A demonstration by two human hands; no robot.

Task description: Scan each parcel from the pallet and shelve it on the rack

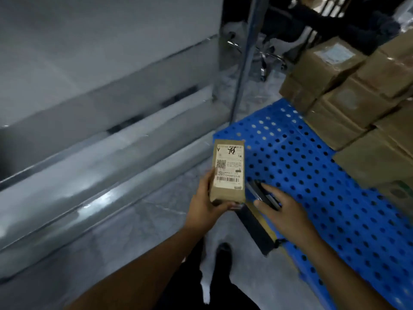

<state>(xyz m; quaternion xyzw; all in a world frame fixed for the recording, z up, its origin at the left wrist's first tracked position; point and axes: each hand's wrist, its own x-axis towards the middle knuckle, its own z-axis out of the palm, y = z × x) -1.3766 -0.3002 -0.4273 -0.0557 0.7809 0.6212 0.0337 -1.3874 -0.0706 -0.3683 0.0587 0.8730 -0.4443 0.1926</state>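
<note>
- Holds the parcel [228,173] in the left hand [205,204], fingers curled round its near end, label facing up, above the floor between the rack [111,153] and the pallet [312,175].
- Grips a dark flat scanner [263,194] in the right hand [288,213], pinched between thumb and fingers, just beside the parcel's right edge, near the barcode.
- Risk of a failed read: appears to aim the scanner along the parcel's side, not at the label; probably needs turning toward the barcode, or a tilt of the parcel.
- Risk of a drop: supports the parcel at one end only, most of its length free; likely slips if knocked by the scanner.
- Risk of a wrong code: shows a square code and a line barcode close together on one label; may register the wrong one.
- Risk of a stumble: stands with a foot [224,251] near the pallet's corner and a dark strip [257,229] on the floor; may catch on turning toward the rack.
- Risk of a topple: leaves the stacked cartons [335,90] uneven on the pallet's far side; firmness of the stack not discernible.
</note>
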